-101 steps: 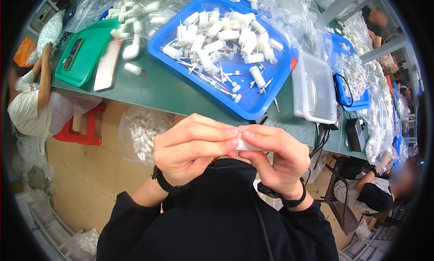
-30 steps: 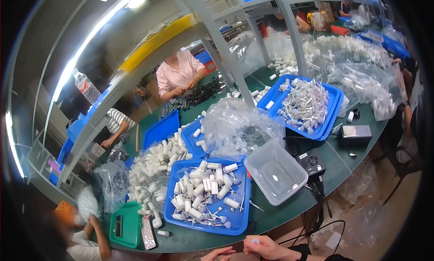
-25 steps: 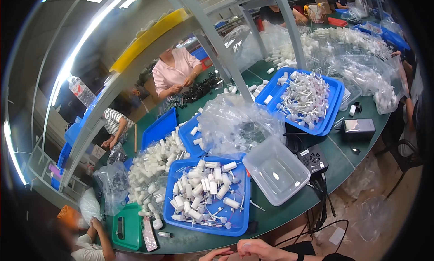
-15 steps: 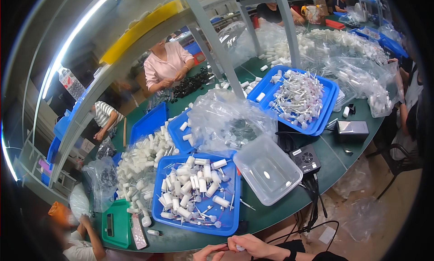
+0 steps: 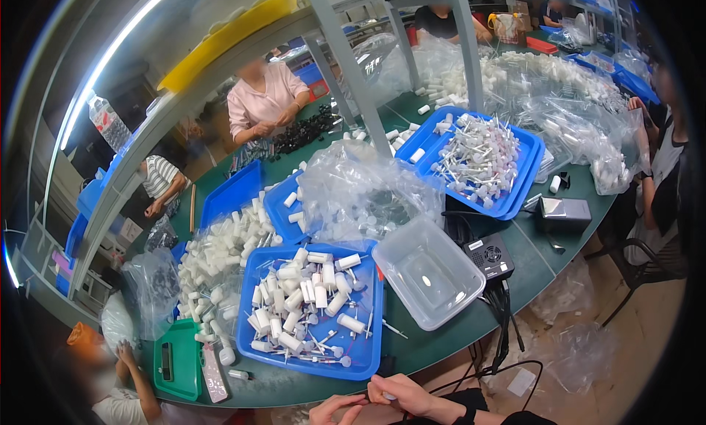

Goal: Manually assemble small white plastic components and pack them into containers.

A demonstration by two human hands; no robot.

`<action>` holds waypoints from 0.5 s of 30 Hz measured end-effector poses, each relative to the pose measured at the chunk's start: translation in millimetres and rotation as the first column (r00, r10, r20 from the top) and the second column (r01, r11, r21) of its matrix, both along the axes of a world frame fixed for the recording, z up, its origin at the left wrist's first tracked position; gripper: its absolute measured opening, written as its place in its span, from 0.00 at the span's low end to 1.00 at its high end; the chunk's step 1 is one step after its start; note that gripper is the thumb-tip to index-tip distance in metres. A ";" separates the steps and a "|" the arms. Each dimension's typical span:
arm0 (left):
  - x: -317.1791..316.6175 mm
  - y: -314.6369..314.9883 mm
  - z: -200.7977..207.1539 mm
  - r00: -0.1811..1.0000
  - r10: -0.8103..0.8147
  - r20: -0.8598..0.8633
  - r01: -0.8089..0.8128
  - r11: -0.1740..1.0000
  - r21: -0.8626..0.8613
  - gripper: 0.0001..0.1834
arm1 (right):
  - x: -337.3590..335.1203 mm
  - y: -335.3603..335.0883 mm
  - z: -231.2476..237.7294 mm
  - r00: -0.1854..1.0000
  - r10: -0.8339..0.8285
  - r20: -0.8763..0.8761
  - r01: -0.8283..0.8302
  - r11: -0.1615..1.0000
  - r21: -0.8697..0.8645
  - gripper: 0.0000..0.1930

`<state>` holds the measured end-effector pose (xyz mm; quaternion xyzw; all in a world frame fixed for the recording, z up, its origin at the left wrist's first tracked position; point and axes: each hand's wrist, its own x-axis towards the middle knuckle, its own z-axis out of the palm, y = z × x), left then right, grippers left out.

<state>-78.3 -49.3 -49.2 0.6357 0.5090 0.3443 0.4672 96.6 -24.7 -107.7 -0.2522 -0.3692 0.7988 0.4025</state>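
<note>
At the lower edge, just in front of the table, my two hands are close together. My right hand (image 5: pixel 404 395) is closed, and a small whitish piece (image 5: pixel 389 397) shows between its thumb and fingers; its kind is too small to tell. My left hand (image 5: pixel 337 410) has its fingers bent toward the right one. Whatever lies between its fingertips cannot be made out. Beyond the hands is a blue tray (image 5: pixel 257 281) holding white cylinders (image 5: pixel 321 295) and thin stems with pale round ends (image 5: pixel 344 361).
A clear plastic tub (image 5: pixel 465 307) stands right of the tray, beside a black box with cables (image 5: pixel 491 257). Further back are another blue tray (image 5: pixel 531 167) full of stemmed parts, plastic bags (image 5: pixel 368 182) and a grey shelf post (image 5: pixel 362 86). A green tray (image 5: pixel 193 366) lies left. Several people work around.
The whole view has shifted slightly, so the table's things sit a little further left and up. My hands stay close together, with a slightly wider gap between their fingertips.
</note>
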 end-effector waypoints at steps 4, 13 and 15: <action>-2.0 -0.4 -1.8 1.000 0.008 0.009 -0.008 1.000 -0.002 0.10 | -7.1 -0.4 -6.4 0.999 -0.032 0.000 0.032 0.999 -0.002 0.30; 0.3 1.6 -4.6 1.000 -0.015 0.020 0.016 1.000 -0.021 0.09 | -10.7 -4.2 -10.8 0.968 -0.016 -0.250 -0.016 0.992 -0.127 0.32; -0.2 3.6 -9.0 0.999 -0.048 0.023 0.049 0.998 -0.028 0.09 | -5.1 -6.4 0.4 0.970 -0.055 -0.237 0.024 0.991 -0.129 0.31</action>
